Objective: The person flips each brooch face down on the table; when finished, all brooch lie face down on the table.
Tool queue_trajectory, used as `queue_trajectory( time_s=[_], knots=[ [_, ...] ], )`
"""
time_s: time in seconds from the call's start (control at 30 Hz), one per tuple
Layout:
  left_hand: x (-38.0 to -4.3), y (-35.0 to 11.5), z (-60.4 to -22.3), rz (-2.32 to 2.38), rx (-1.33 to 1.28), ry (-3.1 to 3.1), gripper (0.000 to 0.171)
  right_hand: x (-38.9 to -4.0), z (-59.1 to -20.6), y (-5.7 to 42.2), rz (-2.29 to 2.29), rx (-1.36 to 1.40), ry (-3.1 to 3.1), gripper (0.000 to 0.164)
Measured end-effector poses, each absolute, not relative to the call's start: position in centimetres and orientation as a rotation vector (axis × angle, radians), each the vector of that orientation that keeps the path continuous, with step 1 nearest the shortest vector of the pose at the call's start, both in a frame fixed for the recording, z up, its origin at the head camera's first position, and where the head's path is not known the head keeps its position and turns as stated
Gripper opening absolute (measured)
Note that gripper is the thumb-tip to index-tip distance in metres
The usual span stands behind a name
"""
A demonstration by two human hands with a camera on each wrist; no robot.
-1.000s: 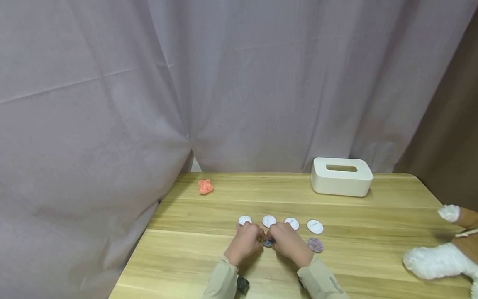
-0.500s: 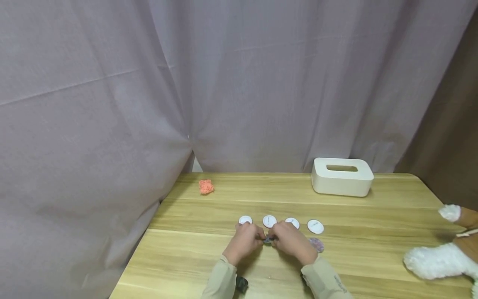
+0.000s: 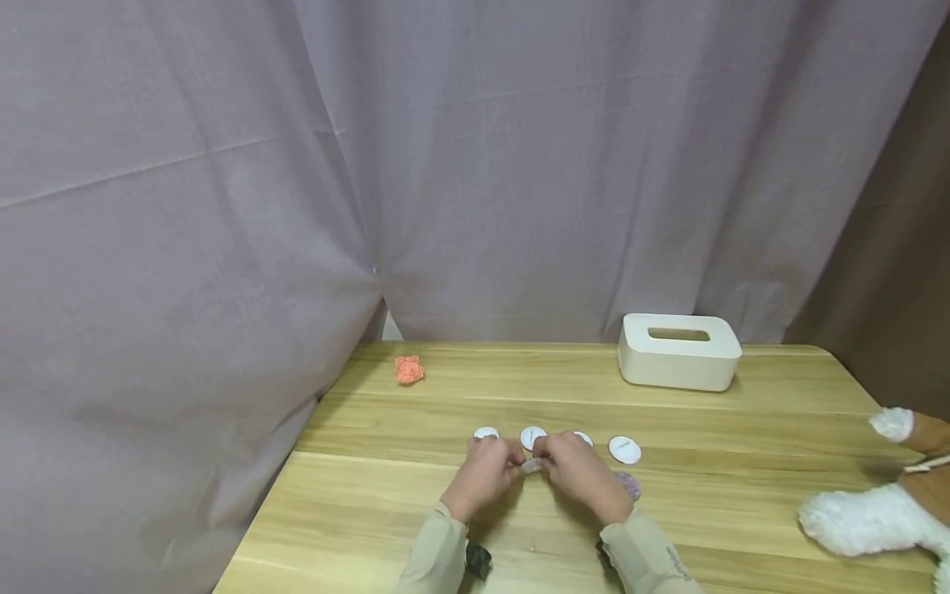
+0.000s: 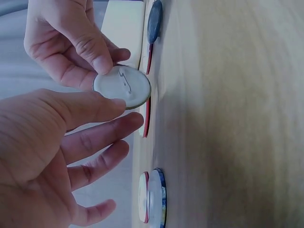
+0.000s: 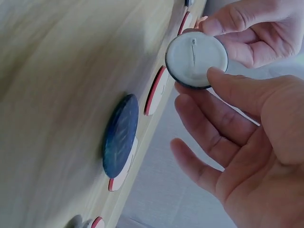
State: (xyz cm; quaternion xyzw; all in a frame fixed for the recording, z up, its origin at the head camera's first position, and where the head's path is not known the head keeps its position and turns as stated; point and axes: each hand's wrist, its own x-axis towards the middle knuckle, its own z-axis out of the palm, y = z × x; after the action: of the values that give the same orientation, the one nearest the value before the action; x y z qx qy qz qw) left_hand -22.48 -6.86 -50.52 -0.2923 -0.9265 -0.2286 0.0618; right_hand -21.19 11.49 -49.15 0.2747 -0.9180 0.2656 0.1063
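Observation:
Both hands pinch one round pin badge (image 3: 531, 465), held low over the wooden table in the head view. Its white back with the metal pin faces the wrist cameras. The left hand (image 3: 486, 472) has thumb and forefinger on one edge, its other fingers spread apart in the left wrist view. From the opposite edge, the right hand (image 3: 577, 470) holds it between thumb and fingers. A purple patterned badge (image 3: 628, 484) lies beside the right wrist. Seen close in the right wrist view, a dark blue badge (image 5: 120, 135) overlaps a red-edged white disc (image 5: 124, 173).
Several white discs stand in a row beyond the hands, the rightmost white disc (image 3: 625, 450) fully visible. A white tissue box (image 3: 679, 363) sits at the back, an orange fuzzy piece (image 3: 408, 370) at the back left. A plush toy (image 3: 864, 516) lies at the right edge.
The badge between the hands showed a dark patterned face earlier; now its pale back shows. Both hands have stayed in nearly the same place.

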Motion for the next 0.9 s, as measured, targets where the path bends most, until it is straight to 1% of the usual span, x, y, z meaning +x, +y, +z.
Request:
queue_trajectory(
  time_s=[0.23,0.6,0.7,0.77,0.9],
  knots=[
    [-22.5,-6.8,-50.5,-0.748,-0.864,-2.794,0.01,-21.3,-49.2,11.2,0.764,0.786,-2.705,0.026],
    [-22.5,-6.5,-50.8,-0.737,-0.86,-2.784,0.008,-21.3,-49.9,11.1,0.751,0.76,-2.701,0.027],
    [-22.4,-6.5,-50.8,-0.741,-0.847,-2.786,0.014,-21.3,-50.0,11.0,0.73,0.729,-2.706,0.028],
    [-22.3,-6.5,-50.8,-0.755,-0.843,-2.781,0.023,-21.2,-50.1,11.0,0.73,0.712,-2.705,0.027],
    [-22.3,-6.5,-50.7,-0.752,-0.846,-2.783,0.023,-21.1,-50.1,10.8,0.733,0.685,-2.724,0.024]
  ],
)
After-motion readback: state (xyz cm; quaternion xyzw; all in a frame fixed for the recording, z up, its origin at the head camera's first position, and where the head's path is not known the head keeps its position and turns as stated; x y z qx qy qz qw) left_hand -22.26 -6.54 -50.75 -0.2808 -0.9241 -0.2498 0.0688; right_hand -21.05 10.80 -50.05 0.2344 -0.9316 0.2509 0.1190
